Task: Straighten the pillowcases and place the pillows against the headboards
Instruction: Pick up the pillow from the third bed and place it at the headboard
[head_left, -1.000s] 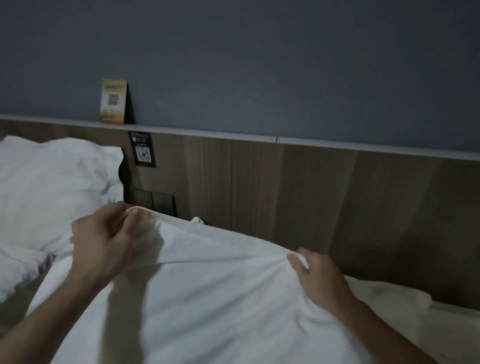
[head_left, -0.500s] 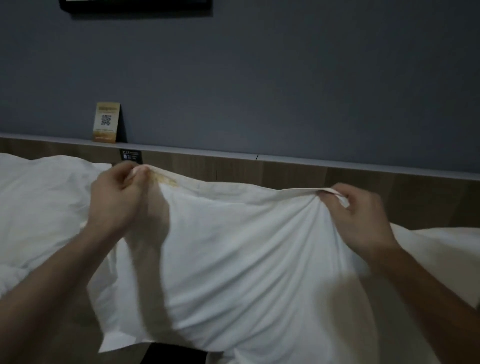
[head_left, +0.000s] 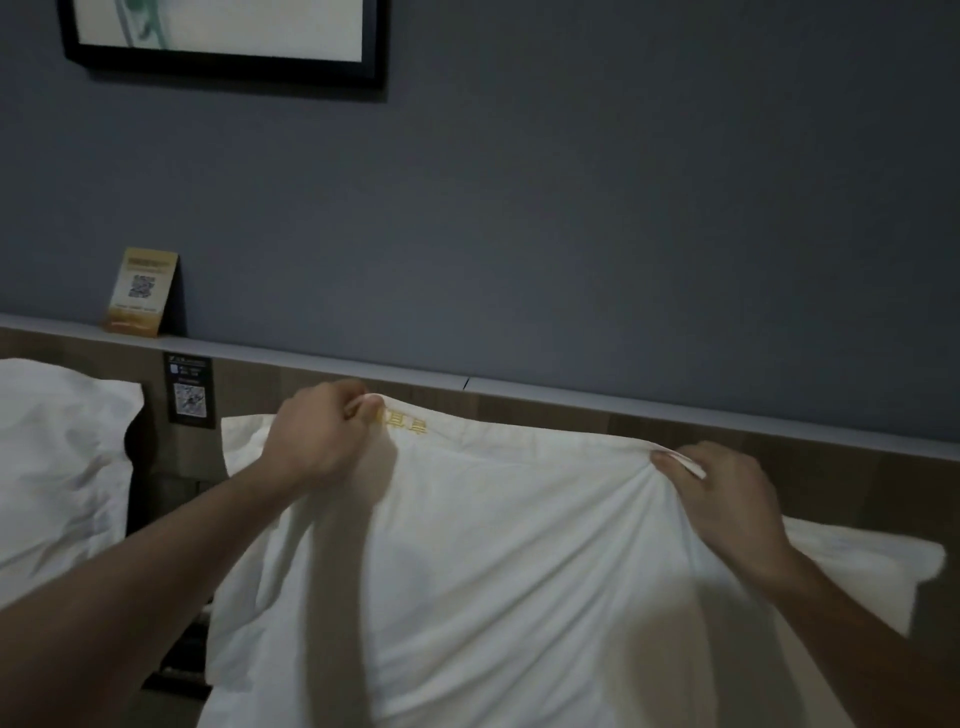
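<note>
Both forearms enter from the bottom edge, cut off there. The white pillow hangs upright in front of the wooden headboard, hiding much of it. The left hand pinches its top edge beside blurred yellow embroidery; the right hand pinches bunched cloth. Another pillow lies at the left edge, partly cropped. Farther, a card stands on the ledge.
</note>
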